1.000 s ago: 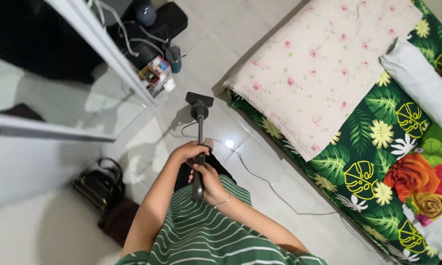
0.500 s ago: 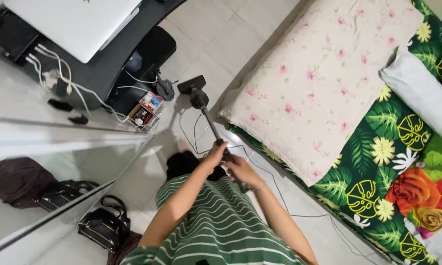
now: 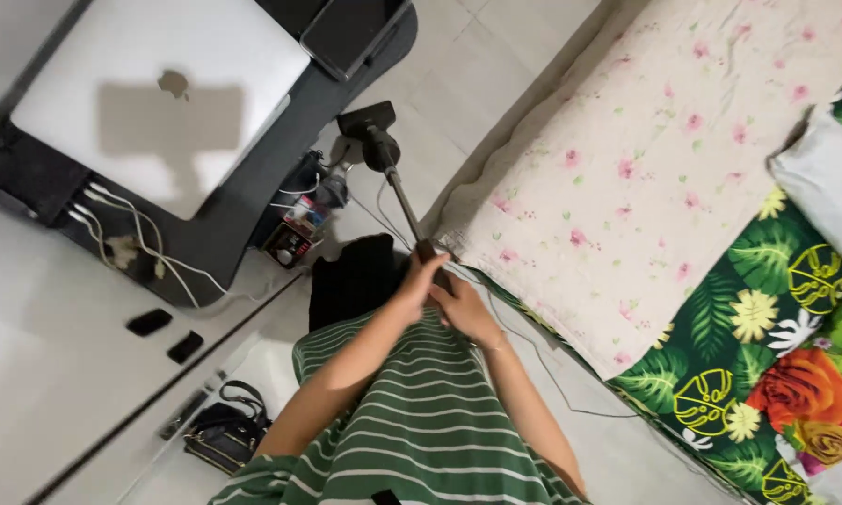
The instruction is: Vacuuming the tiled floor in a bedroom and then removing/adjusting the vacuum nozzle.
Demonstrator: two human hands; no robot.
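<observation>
Both my hands grip the black wand of a vacuum cleaner [image 3: 398,187]. My left hand [image 3: 421,281] is wrapped around the tube higher up, and my right hand [image 3: 465,309], with a thin bracelet at the wrist, holds it just behind. The black floor nozzle [image 3: 365,120] rests on the white tiled floor [image 3: 477,56] between a dark desk and the mattress. A thin cable [image 3: 543,374] trails across the tiles beside the mattress.
A mattress with a leaf-and-flower sheet [image 3: 767,374], a pink floral blanket [image 3: 664,159] and a white pillow [image 3: 828,178] fills the right. At the left, a dark desk [image 3: 253,187] carries a silver laptop [image 3: 159,93] and cables. A black handbag [image 3: 225,435] lies on the floor.
The view swung left and up over the desk and laptop. The nozzle slid farther forward along the gap between desk and mattress, and my hands stayed on the wand.
</observation>
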